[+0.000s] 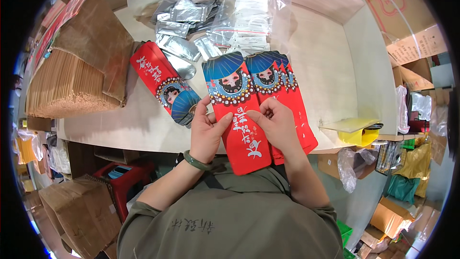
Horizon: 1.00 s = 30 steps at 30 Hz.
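Observation:
Between my two hands is a flat red packet [247,139] printed with a blue headdress figure. My left hand [206,136] grips its left edge, thumb on the front. My right hand [277,127] pinches at its right edge, fingers curled; whether a second packet is caught there, I cannot tell. Just behind the right hand, a fanned row of matching red packets [293,103] lies at the table's front edge. To the left rests a neat pile of the same packets [160,84], turned the other way round. A green bangle [197,161] circles my left wrist.
Loose silver foil sachets [179,48] are heaped at the back of the table [326,52], beside a clear plastic bag [275,12] of white sachets. A large carton of brown sheets [76,74] stands far left. A yellow holder [359,135] sits at the right edge.

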Each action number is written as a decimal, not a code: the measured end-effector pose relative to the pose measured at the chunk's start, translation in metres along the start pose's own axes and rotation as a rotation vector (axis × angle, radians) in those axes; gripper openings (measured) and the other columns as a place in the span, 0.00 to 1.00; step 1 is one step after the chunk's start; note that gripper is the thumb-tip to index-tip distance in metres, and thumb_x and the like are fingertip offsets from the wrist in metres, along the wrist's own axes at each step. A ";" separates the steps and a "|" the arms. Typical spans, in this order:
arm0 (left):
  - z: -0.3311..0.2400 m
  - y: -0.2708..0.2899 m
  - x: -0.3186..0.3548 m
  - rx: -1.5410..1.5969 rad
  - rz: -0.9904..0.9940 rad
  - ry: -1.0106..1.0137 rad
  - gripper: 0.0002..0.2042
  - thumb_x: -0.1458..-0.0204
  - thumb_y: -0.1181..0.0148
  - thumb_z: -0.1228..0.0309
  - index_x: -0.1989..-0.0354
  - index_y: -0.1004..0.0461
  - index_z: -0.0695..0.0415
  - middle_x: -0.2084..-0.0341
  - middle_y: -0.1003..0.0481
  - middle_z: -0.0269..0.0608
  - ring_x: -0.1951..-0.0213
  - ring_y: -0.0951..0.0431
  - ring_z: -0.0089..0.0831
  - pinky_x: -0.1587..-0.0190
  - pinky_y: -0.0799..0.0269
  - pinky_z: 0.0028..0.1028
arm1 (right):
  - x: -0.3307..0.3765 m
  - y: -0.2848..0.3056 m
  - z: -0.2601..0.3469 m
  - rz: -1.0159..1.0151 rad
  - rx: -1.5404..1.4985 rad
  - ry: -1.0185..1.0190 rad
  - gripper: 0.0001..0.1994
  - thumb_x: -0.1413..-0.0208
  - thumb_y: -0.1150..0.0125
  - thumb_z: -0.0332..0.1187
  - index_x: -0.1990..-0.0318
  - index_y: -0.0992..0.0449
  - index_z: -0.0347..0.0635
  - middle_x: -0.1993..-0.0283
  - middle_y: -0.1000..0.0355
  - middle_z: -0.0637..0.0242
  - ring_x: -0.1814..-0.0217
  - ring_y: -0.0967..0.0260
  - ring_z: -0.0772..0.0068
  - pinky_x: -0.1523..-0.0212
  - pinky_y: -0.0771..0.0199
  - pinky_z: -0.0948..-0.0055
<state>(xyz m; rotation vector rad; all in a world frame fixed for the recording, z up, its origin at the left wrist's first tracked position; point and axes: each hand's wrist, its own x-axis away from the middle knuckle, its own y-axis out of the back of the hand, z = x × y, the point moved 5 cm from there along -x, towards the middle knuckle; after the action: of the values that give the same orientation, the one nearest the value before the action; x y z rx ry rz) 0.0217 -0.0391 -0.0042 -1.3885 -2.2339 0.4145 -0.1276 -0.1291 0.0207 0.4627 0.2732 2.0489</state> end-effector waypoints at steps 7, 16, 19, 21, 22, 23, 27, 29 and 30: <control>-0.003 0.000 0.004 -0.014 0.019 0.036 0.25 0.44 0.47 0.78 0.39 0.49 0.61 0.59 0.24 0.45 0.60 0.23 0.24 0.60 0.25 0.22 | -0.001 0.003 -0.010 0.007 -0.236 -0.024 0.10 0.45 0.40 0.31 0.73 0.30 0.36 0.80 0.36 0.77 0.78 0.44 0.89 0.78 0.44 0.83; 0.000 0.002 0.001 -0.016 0.010 0.045 0.25 0.44 0.47 0.79 0.39 0.49 0.60 0.59 0.24 0.45 0.61 0.23 0.23 0.61 0.26 0.22 | 0.003 0.003 -0.018 -0.081 -0.320 -0.058 0.07 0.42 0.42 0.30 0.70 0.27 0.37 0.78 0.39 0.82 0.76 0.47 0.94 0.76 0.48 0.88; -0.001 0.003 0.001 0.019 0.000 0.024 0.25 0.44 0.47 0.79 0.39 0.49 0.61 0.59 0.24 0.45 0.60 0.23 0.24 0.60 0.26 0.22 | 0.003 0.000 -0.015 -0.016 -0.336 -0.036 0.06 0.43 0.41 0.30 0.69 0.27 0.37 0.77 0.37 0.81 0.76 0.46 0.94 0.75 0.46 0.88; -0.001 0.003 0.002 0.026 0.001 0.024 0.25 0.45 0.47 0.80 0.40 0.48 0.61 0.59 0.24 0.46 0.59 0.23 0.24 0.59 0.26 0.23 | 0.001 0.000 -0.021 0.011 -0.379 -0.084 0.06 0.43 0.41 0.30 0.69 0.27 0.37 0.77 0.36 0.81 0.76 0.45 0.93 0.75 0.46 0.89; -0.002 0.003 0.003 0.003 0.015 0.030 0.25 0.45 0.47 0.80 0.40 0.48 0.61 0.59 0.24 0.46 0.59 0.23 0.25 0.58 0.26 0.23 | 0.000 -0.002 -0.025 0.039 -0.422 -0.132 0.05 0.43 0.41 0.29 0.68 0.27 0.38 0.76 0.35 0.80 0.76 0.45 0.93 0.75 0.45 0.89; -0.002 0.003 0.003 -0.020 0.029 0.036 0.25 0.45 0.48 0.80 0.40 0.48 0.61 0.59 0.24 0.46 0.59 0.23 0.25 0.58 0.26 0.23 | 0.000 -0.001 -0.025 0.040 -0.422 -0.132 0.05 0.43 0.41 0.29 0.68 0.27 0.38 0.76 0.35 0.80 0.76 0.45 0.93 0.75 0.45 0.89; -0.003 0.003 0.003 -0.009 0.044 0.015 0.24 0.45 0.48 0.81 0.40 0.48 0.61 0.59 0.24 0.45 0.58 0.23 0.25 0.56 0.27 0.24 | 0.000 -0.002 -0.026 0.052 -0.528 -0.154 0.05 0.43 0.42 0.29 0.69 0.27 0.38 0.76 0.35 0.80 0.76 0.44 0.93 0.76 0.44 0.89; -0.005 0.002 0.003 -0.008 0.064 -0.034 0.25 0.45 0.48 0.81 0.40 0.48 0.62 0.58 0.25 0.45 0.57 0.24 0.25 0.56 0.27 0.24 | 0.000 -0.002 -0.027 0.054 -0.538 -0.163 0.05 0.42 0.42 0.28 0.70 0.27 0.38 0.77 0.35 0.80 0.77 0.44 0.93 0.76 0.44 0.89; -0.005 0.002 0.003 -0.007 0.064 -0.033 0.25 0.45 0.48 0.81 0.40 0.48 0.62 0.58 0.25 0.45 0.57 0.24 0.25 0.56 0.27 0.24 | 0.000 0.000 -0.028 0.058 -0.472 -0.157 0.06 0.42 0.42 0.29 0.69 0.26 0.37 0.77 0.35 0.80 0.76 0.44 0.93 0.75 0.43 0.88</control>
<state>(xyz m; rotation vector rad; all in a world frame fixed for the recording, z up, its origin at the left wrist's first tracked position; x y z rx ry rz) 0.0250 -0.0358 -0.0005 -1.4707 -2.2239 0.4550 -0.1401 -0.1295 -0.0047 0.3352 -0.3169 2.0349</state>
